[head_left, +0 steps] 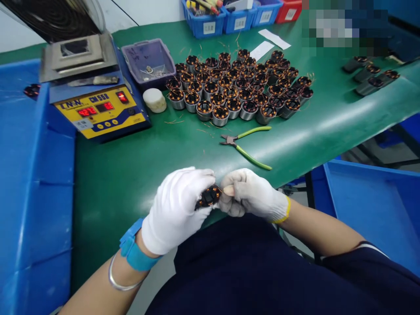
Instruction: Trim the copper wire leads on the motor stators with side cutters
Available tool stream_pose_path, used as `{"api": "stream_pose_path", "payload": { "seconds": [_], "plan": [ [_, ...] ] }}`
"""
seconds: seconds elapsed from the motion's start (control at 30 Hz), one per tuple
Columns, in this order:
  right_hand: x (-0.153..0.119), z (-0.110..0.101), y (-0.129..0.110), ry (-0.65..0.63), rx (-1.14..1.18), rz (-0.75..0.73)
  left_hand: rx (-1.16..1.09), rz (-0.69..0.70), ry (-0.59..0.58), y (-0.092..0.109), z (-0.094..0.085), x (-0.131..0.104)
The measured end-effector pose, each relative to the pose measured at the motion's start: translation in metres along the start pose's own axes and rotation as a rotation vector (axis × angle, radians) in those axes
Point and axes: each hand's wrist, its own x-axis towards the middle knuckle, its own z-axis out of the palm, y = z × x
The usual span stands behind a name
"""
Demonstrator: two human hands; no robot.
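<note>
My left hand [179, 208], in a white glove, is wrapped round a motor stator [210, 197] with a black core and copper windings, its open end facing up. Close against its right side, my right hand [246, 192] is closed in a pinch at a thin copper wire [222, 190] coming off the stator's rim. The right glove leaves the thumb tip bare. Beyond both hands, diagonal cutters [244, 144] with green handles lie spread on the green table. Farther back, several similar stators [232, 107] stand upright in a crowded group.
A yellow and blue soldering station [101, 111] stands at left, beside a purple bin [149, 61] and a round white block [154, 100]. Blue tool bins [206, 26] line the back. More stators [369, 85] sit at right. Large blue trays [370, 205] flank the table [131, 175].
</note>
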Motion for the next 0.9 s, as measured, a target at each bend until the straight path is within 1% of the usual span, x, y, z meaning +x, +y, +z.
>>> {"api": "stream_pose_path", "payload": {
  "seconds": [0.03, 0.07, 0.1, 0.13, 0.23, 0.27, 0.3, 0.33, 0.37, 0.43, 0.47, 0.53, 0.6, 0.67, 0.73, 0.77, 0.83, 0.9],
  "plan": [
    [0.0, 0.001, 0.001, -0.019, 0.046, 0.046, 0.068, 0.074, 0.057, -0.002, 0.001, -0.001],
    [-0.002, 0.001, 0.0, -0.023, 0.015, 0.045, 0.112, 0.112, 0.086, -0.003, 0.002, -0.002],
    [-0.004, 0.0, -0.001, 0.006, -0.091, -0.01, 0.132, 0.118, 0.094, -0.004, 0.002, -0.002],
    [-0.006, -0.002, -0.004, 0.066, -0.259, -0.117, 0.136, 0.1, 0.095, -0.004, 0.003, -0.002],
    [-0.013, -0.01, -0.011, 0.318, -0.895, -0.612, 0.12, 0.022, 0.099, -0.004, 0.005, -0.001],
    [-0.014, -0.012, -0.013, 0.35, -1.087, -0.748, 0.109, 0.004, 0.091, -0.004, 0.006, -0.001],
    [-0.014, -0.013, -0.013, 0.338, -1.254, -0.835, 0.094, -0.005, 0.08, -0.005, 0.008, -0.001],
    [-0.013, -0.013, -0.013, 0.299, -1.399, -0.87, 0.08, -0.009, 0.067, -0.005, 0.01, -0.001],
    [-0.012, -0.012, -0.012, 0.256, -1.527, -0.861, 0.068, -0.011, 0.05, -0.005, 0.011, -0.001],
    [-0.009, -0.011, -0.011, 0.202, -1.725, -0.776, 0.057, -0.023, 0.009, -0.007, 0.014, -0.001],
    [-0.009, -0.013, -0.011, 0.199, -1.794, -0.714, 0.053, -0.041, -0.018, -0.008, 0.015, -0.002],
    [-0.014, -0.022, -0.014, 0.246, -1.875, -0.595, 0.048, -0.115, -0.076, -0.012, 0.015, -0.001],
    [-0.023, -0.04, -0.019, 0.349, -1.862, -0.509, 0.057, -0.236, -0.116, -0.015, 0.012, 0.001],
    [-0.034, -0.061, -0.022, 0.457, -1.791, -0.455, 0.095, -0.359, -0.135, -0.017, 0.009, 0.003],
    [-0.041, -0.077, -0.02, 0.557, -1.754, -0.429, 0.109, -0.433, -0.139, -0.016, 0.006, 0.004],
    [-0.043, -0.081, -0.017, 0.589, -1.76, -0.42, 0.088, -0.444, -0.134, -0.015, 0.005, 0.005],
    [-0.043, -0.08, -0.008, 0.579, -1.789, -0.417, 0.005, -0.435, -0.115, -0.014, 0.006, 0.005],
    [-0.037, -0.076, 0.0, 0.49, -1.796, -0.457, -0.062, -0.427, -0.116, -0.015, 0.006, 0.005]
  ]
}}
